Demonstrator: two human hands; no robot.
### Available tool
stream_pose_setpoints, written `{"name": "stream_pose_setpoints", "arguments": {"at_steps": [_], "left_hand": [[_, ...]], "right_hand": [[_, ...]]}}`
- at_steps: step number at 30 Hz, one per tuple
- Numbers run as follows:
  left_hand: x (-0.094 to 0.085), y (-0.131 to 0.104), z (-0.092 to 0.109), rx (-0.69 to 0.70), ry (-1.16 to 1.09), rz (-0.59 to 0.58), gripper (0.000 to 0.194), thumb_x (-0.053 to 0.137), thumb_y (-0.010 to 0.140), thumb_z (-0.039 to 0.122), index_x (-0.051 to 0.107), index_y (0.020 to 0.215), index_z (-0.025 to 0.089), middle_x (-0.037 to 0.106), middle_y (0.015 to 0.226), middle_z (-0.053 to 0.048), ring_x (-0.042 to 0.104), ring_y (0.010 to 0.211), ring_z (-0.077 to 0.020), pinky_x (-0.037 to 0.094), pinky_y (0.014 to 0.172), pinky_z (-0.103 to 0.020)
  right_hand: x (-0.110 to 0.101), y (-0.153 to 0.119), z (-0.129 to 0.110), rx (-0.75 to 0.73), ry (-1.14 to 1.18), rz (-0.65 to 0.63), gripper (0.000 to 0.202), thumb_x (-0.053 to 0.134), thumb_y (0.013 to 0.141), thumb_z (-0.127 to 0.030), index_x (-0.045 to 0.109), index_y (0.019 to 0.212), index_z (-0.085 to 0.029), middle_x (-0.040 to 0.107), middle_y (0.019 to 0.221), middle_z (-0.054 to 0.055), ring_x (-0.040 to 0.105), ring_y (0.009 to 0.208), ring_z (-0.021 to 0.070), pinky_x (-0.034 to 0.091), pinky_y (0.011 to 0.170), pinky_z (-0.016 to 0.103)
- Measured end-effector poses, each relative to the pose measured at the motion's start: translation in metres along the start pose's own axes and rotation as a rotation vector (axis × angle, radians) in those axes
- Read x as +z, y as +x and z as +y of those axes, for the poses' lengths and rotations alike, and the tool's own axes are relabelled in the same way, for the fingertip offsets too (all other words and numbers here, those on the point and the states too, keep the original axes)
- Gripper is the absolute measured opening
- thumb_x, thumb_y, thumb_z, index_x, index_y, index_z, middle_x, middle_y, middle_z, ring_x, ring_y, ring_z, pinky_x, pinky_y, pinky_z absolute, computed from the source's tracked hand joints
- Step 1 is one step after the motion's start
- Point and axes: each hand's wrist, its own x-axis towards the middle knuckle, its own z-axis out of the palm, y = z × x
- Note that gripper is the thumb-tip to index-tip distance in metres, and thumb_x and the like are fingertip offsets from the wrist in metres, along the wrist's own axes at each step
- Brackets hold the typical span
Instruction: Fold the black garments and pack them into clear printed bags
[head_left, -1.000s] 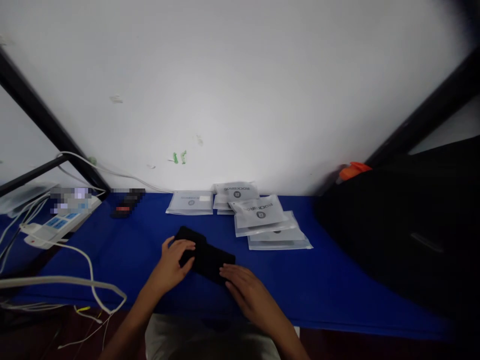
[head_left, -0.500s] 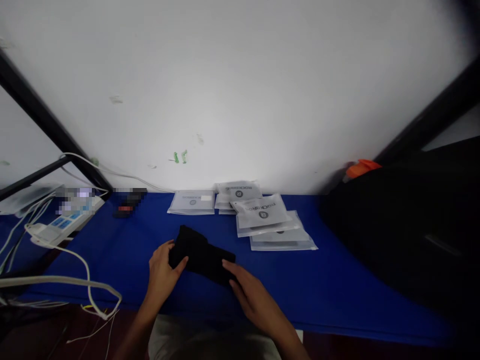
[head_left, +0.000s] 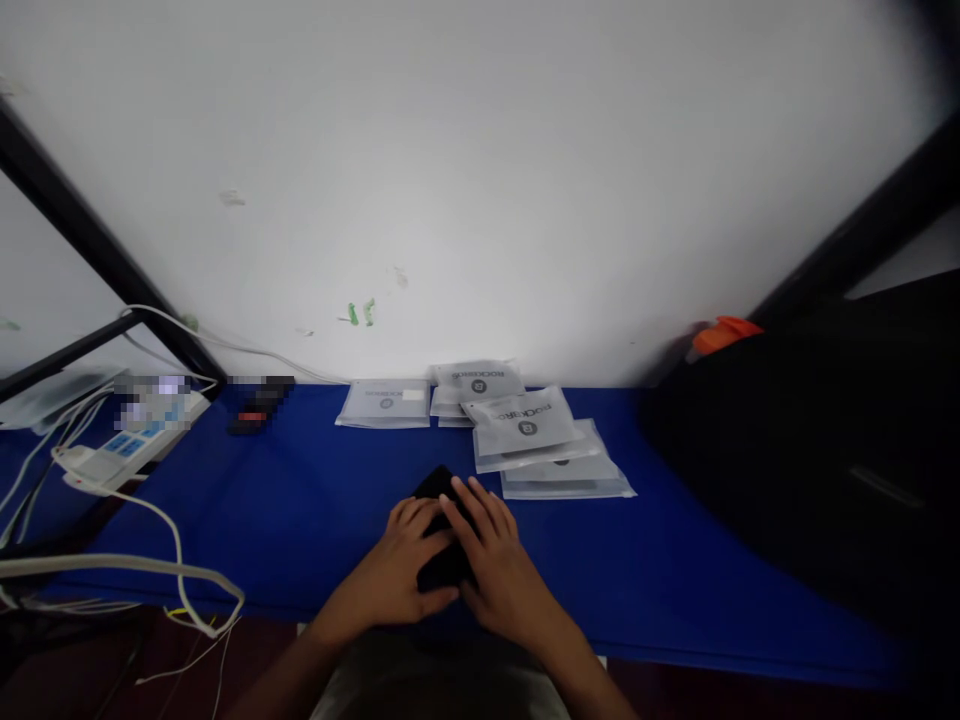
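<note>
A small folded black cloth (head_left: 444,566) lies on the blue tabletop close to my body, mostly covered by both hands. My left hand (head_left: 403,570) is on its left side, fingers bent over the top and thumb along the near edge. My right hand (head_left: 499,575) holds it from the right, with fingers reaching across the top and thumb near the left thumb. The fingertips of the two hands almost meet. Just beyond the cloth are several frosted zip bags (head_left: 525,430) with dark printing, overlapping in a loose pile.
Another frosted bag (head_left: 384,405) lies beside the pile, by the white wall. At left are a white power strip (head_left: 124,445), loose white cables (head_left: 178,568) and a black and red object (head_left: 259,408). A large black mass (head_left: 810,450) covers the right side, with something orange (head_left: 726,335) behind it.
The black cloth has gone from a longer, spread shape to a compact folded one. My left hand has moved right, and both hands now lie close together over it.
</note>
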Motion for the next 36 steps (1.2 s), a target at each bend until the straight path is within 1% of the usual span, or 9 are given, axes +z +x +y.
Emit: {"name": "stream_pose_setpoints", "arguments": {"at_steps": [3, 6, 12, 17, 21, 26, 30, 33, 36], "left_hand": [[-0.017, 0.015, -0.012, 0.080, -0.088, -0.056, 0.034, 0.065, 0.083, 0.038, 0.067, 0.115, 0.027, 0.067, 0.119, -0.008, 0.056, 0.117, -0.0277, 0.036, 0.108, -0.049], [-0.036, 0.033, -0.047, -0.072, -0.038, 0.094, 0.026, 0.051, 0.093, 0.039, 0.071, 0.088, 0.023, 0.074, 0.091, -0.003, 0.067, 0.089, -0.0188, 0.050, 0.089, -0.032], [-0.071, 0.051, -0.138, -0.312, 0.187, 0.318, 0.027, 0.047, 0.091, 0.029, 0.066, 0.107, 0.018, 0.067, 0.118, -0.013, 0.059, 0.113, -0.0282, 0.039, 0.103, -0.047], [-0.086, 0.040, -0.165, -0.348, 0.268, 0.251, 0.024, 0.053, 0.088, 0.037, 0.071, 0.092, 0.021, 0.073, 0.105, -0.009, 0.064, 0.102, -0.0270, 0.044, 0.095, -0.040], [-0.087, 0.019, -0.161, -0.347, 0.297, 0.199, 0.025, 0.049, 0.089, 0.036, 0.071, 0.088, 0.025, 0.075, 0.094, -0.006, 0.066, 0.092, -0.0247, 0.048, 0.087, -0.035], [-0.085, -0.008, -0.138, -0.332, 0.343, 0.205, 0.031, 0.040, 0.091, 0.027, 0.067, 0.105, 0.023, 0.070, 0.098, -0.010, 0.065, 0.090, -0.0252, 0.049, 0.082, -0.036], [-0.084, -0.017, -0.104, -0.163, 0.378, 0.175, 0.029, 0.040, 0.088, 0.017, 0.068, 0.096, 0.022, 0.065, 0.097, -0.009, 0.059, 0.092, -0.0245, 0.047, 0.085, -0.038], [-0.080, -0.018, -0.070, -0.077, 0.375, 0.141, 0.028, 0.043, 0.086, 0.013, 0.067, 0.100, 0.020, 0.063, 0.095, -0.009, 0.056, 0.091, -0.0252, 0.047, 0.085, -0.041], [-0.072, -0.020, -0.037, 0.002, 0.265, 0.085, 0.043, 0.048, 0.080, 0.009, 0.059, 0.121, 0.020, 0.060, 0.109, -0.010, 0.054, 0.102, -0.0259, 0.047, 0.092, -0.042]], "right_hand": [[-0.014, 0.013, -0.001, -0.072, -0.021, -0.173, 0.096, 0.056, 0.066, -0.013, 0.018, 0.154, -0.016, 0.027, 0.159, 0.013, 0.016, 0.148, 0.0301, 0.010, 0.119, 0.056], [-0.016, 0.019, -0.004, -0.040, -0.030, -0.218, 0.087, 0.064, 0.073, -0.025, 0.029, 0.151, -0.012, 0.040, 0.151, 0.017, 0.031, 0.143, 0.0309, 0.012, 0.119, 0.052], [-0.014, 0.002, -0.017, 0.053, -0.062, -0.282, 0.087, 0.070, 0.077, -0.054, 0.038, 0.148, -0.015, 0.038, 0.151, 0.022, 0.035, 0.139, 0.0396, 0.029, 0.111, 0.058], [-0.017, -0.030, -0.016, 0.004, -0.110, -0.309, 0.084, 0.078, 0.070, -0.022, 0.041, 0.146, -0.022, 0.044, 0.149, 0.017, 0.045, 0.132, 0.0377, 0.040, 0.105, 0.053], [-0.025, -0.053, -0.012, -0.065, -0.102, -0.196, 0.071, 0.055, 0.078, 0.001, 0.046, 0.142, -0.029, 0.055, 0.141, 0.007, 0.059, 0.116, 0.0284, 0.049, 0.098, 0.046], [-0.036, -0.063, -0.009, -0.049, 0.044, -0.207, 0.067, 0.054, 0.068, 0.000, 0.057, 0.131, -0.025, 0.064, 0.131, 0.006, 0.061, 0.114, 0.0272, 0.050, 0.098, 0.044], [-0.040, -0.056, -0.002, -0.039, 0.122, -0.138, 0.067, 0.053, 0.069, -0.005, 0.051, 0.135, -0.021, 0.063, 0.131, 0.010, 0.060, 0.119, 0.0257, 0.051, 0.097, 0.040], [-0.042, -0.040, -0.002, -0.212, 0.202, 0.084, 0.053, 0.051, 0.083, -0.014, 0.046, 0.136, -0.019, 0.058, 0.137, 0.014, 0.053, 0.128, 0.0232, 0.049, 0.100, 0.038], [-0.041, -0.015, -0.008, -0.458, 0.214, 0.140, 0.040, 0.045, 0.095, -0.025, 0.045, 0.134, -0.015, 0.056, 0.138, 0.016, 0.045, 0.136, 0.0230, 0.046, 0.105, 0.040]]}}
